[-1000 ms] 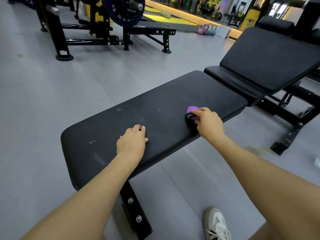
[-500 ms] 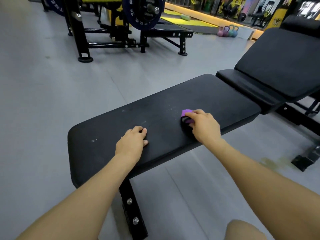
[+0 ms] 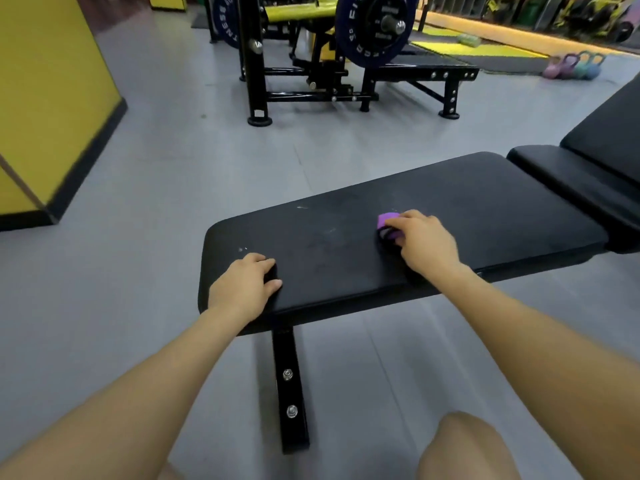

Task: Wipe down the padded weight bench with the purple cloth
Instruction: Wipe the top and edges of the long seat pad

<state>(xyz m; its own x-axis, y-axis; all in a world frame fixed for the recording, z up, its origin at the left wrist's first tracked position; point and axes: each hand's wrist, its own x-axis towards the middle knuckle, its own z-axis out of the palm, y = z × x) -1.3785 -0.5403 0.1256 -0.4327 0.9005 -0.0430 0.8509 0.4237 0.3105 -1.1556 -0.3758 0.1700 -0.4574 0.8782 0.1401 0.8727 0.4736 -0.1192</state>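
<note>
The black padded weight bench (image 3: pixel 485 202) runs from centre to the right, its flat pad marked with pale smudges near the middle. My right hand (image 3: pixel 424 242) grips the bunched purple cloth (image 3: pixel 386 221) against the pad, and only the cloth's left part shows past my fingers. My left hand (image 3: pixel 244 287) rests on the pad's near left corner, fingers curled over the surface and holding nothing. The bench's raised back pad (image 3: pixel 609 140) stands at the right edge.
A black bench leg (image 3: pixel 289 386) drops below the pad. A barbell rack with blue weight plates (image 3: pixel 375 27) stands behind. Several coloured kettlebells (image 3: pixel 573 65) sit far right. A yellow block (image 3: pixel 52 98) stands at left. My knee (image 3: pixel 464 448) shows at the bottom. Grey floor surrounds the bench.
My right hand has slid the purple cloth leftward along the pad, toward my left hand. My view has swung left, and my left hand now sits nearer the pad's left end.
</note>
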